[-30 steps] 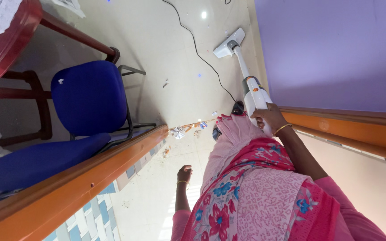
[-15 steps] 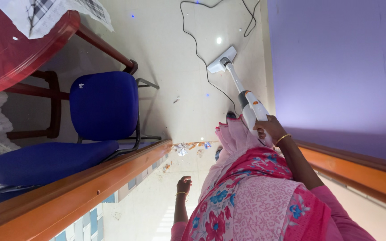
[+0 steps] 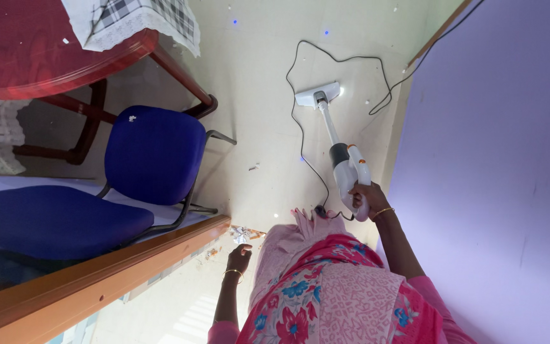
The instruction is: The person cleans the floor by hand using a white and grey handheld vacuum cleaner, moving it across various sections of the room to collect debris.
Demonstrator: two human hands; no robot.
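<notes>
Two hands in view. Floor (image 3: pixel 268 134) is pale tile beside a lilac wall (image 3: pixel 498 159); blue chair (image 3: pixel 154 156) on the left. Right hand (image 3: pixel 367 194) is clenched around the handle of the white stick vacuum (image 3: pixel 345 162), head flat on the tiles far ahead. Left hand (image 3: pixel 240 258) hangs loosely curled, holding nothing. Mid-sweep, I'd say; scraps (image 3: pixel 243 234) by the feet look like the next area to cover, and the black cord (image 3: pixel 300 137) needs keeping clear of the head.

Single head-worn view — it looks steeply down the person's front to the floor (image 3: pixel 256 76), from close above the pink floral garment (image 3: pixel 326 293), which fills the lower centre. The frame is rolled — the violet wall (image 3: pixel 504 159) runs up the right edge, and a blue chair (image 3: pixel 154 153) lies off to the left. The stick vacuum (image 3: pixel 342 153) stretches away up-frame. No second view shares the scene.
</notes>
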